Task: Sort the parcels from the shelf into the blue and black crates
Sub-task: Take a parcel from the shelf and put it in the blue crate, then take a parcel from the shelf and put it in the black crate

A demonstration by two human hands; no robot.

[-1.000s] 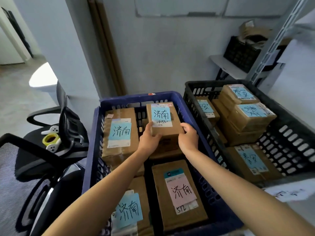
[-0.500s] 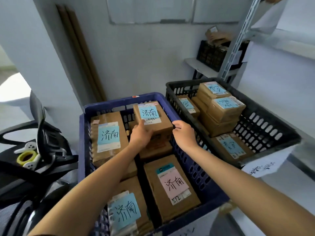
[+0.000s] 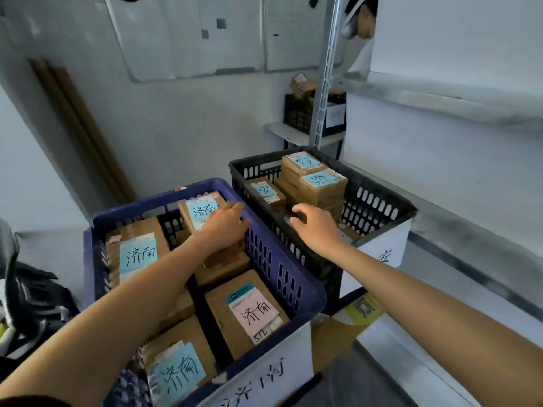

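Parcel point(image 3: 201, 210) labelled 济南, left hand point(image 3: 224, 227) touching

Left grip point(image 3: 224, 223) covers the near half of the top parcel point(image 3: 197, 211); digits under its label are hidden. Below the right grip point(image 3: 318, 227), black crate point(image 3: 379, 198) contents are blocked, possibly another parcel. Nearer than both grips, the blue crate point(image 3: 282, 277) tag point(image 3: 264, 377) is cut off by the bottom edge.

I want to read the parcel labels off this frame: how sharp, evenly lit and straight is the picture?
Head view: soft, even light, no glare on the labels; writing in the blue crate is crisp, that in the black crate smaller and partly hidden. Head view, right side: the shelf edge is smeared, and the wide lens makes the metal post lean.
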